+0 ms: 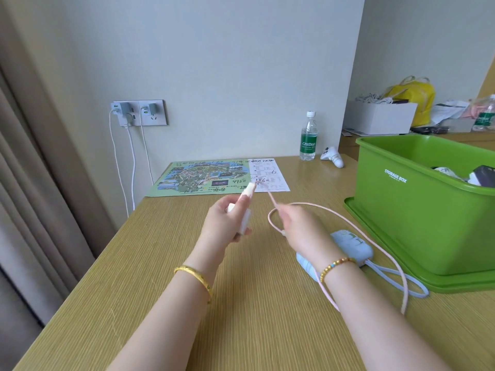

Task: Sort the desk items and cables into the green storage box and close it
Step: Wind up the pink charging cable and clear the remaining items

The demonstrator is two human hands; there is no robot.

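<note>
Green storage box (417, 210) sits at 3 o'clock on the wooden desk (160, 303), open, resting on what I take to be its lid (380, 247) laid flat underneath. A few items already lie inside; I cannot identify them. Rigid plastic and probably light even loaded; I would take it by the rim.

Pale blue gadget (348, 243) with a looped blue cord lies just left of the box, at 4 o'clock from the hands, partly hidden behind the right wrist. Hard shell, likely light; I judge the body the better hold, not the cord.

Pink cable (375, 239) runs from the right hand in a loose loop, trails past the blue gadget and drapes over the right forearm. Soft, limp and light; it will flop and snag unless coiled, so I would hold it near the ends.

Left hand (227, 223), at centre: fingers curled around a small white charger (245, 210), which looks smooth, so a firm grip is needed.

Right hand (297, 228): fingers pinch the cable near its far end, which points toward 12 o'clock.

Judgement: cable and charger appear separated; coiling comes next.
</note>
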